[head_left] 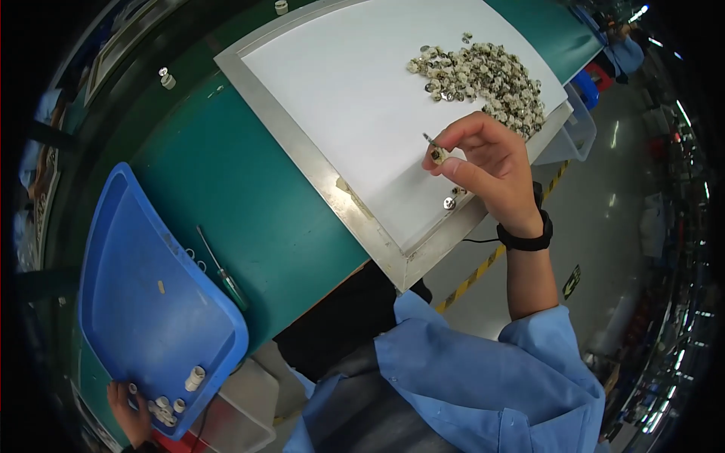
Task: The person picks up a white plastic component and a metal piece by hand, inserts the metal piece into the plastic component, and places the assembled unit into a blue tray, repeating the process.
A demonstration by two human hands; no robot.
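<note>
Grey floor (596,234) with striped tape (477,272)

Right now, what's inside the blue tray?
White cylindrical pieces cluster at the near end of the blue tray, and a small tan scrap lies farther up. The left hand covers part of that end; anything beneath is hidden.
</note>
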